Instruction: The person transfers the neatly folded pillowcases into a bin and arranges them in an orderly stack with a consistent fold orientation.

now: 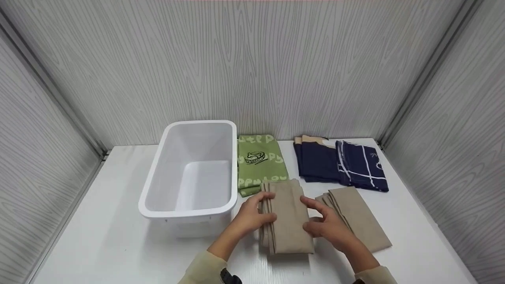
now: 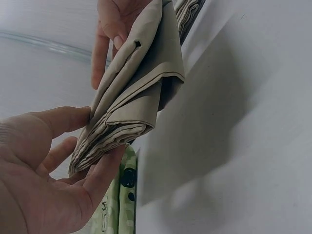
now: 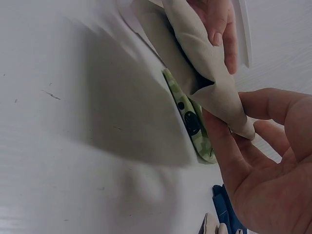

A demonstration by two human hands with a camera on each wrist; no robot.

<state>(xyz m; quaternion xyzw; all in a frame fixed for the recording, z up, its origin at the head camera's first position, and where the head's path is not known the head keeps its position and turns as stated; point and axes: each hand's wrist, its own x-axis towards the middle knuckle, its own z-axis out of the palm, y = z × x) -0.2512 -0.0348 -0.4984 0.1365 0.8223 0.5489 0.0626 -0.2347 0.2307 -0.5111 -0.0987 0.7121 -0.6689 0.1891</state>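
Note:
Both hands hold a folded beige cloth [image 1: 291,221], several layers thick, lifted over the white table with its shadow below. My left hand [image 1: 249,216] grips the layered left edge, and in the left wrist view its thumb and fingers lie on opposite faces of the cloth [image 2: 139,83]. On the other side, my right hand [image 1: 330,227] pinches the right edge. The right wrist view shows that hand [image 3: 273,156] with thumb and fingers around the cloth's edge, where the fabric sags into a fold.
A deep white plastic bin [image 1: 188,215] stands left of the hands. Behind the cloth lies a folded green printed cloth [image 1: 262,161]. Two folded navy cloths, one beige-trimmed [image 1: 319,159] and one white-lined [image 1: 362,165], lie back right. Another folded beige cloth [image 1: 361,217] lies right. Grey panels [image 1: 252,67] enclose the table.

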